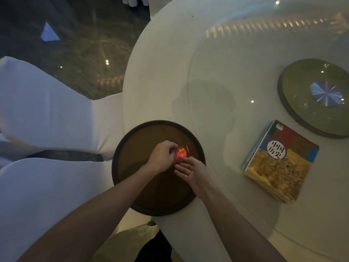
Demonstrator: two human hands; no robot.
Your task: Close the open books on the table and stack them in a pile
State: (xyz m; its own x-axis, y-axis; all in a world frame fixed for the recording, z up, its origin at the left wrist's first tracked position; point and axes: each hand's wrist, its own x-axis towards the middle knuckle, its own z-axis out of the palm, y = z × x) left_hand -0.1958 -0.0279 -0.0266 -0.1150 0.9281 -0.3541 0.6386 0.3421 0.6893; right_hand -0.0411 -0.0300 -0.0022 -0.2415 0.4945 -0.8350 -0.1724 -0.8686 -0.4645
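A small red book with gold lettering sits over a dark round tray at the near edge of the white round table. My left hand grips its left side, fingers curled over the cover. My right hand touches its lower right corner with fingers apart. I cannot tell whether the red book rests on the tray or is lifted. A larger closed book with a blue, red and yellow cover and a white round title badge lies on the glass turntable to the right.
A green disc with a shiny hub marks the turntable's centre at the right edge. Two chairs in white covers stand close to the table on the left. Dark patterned floor lies beyond them.
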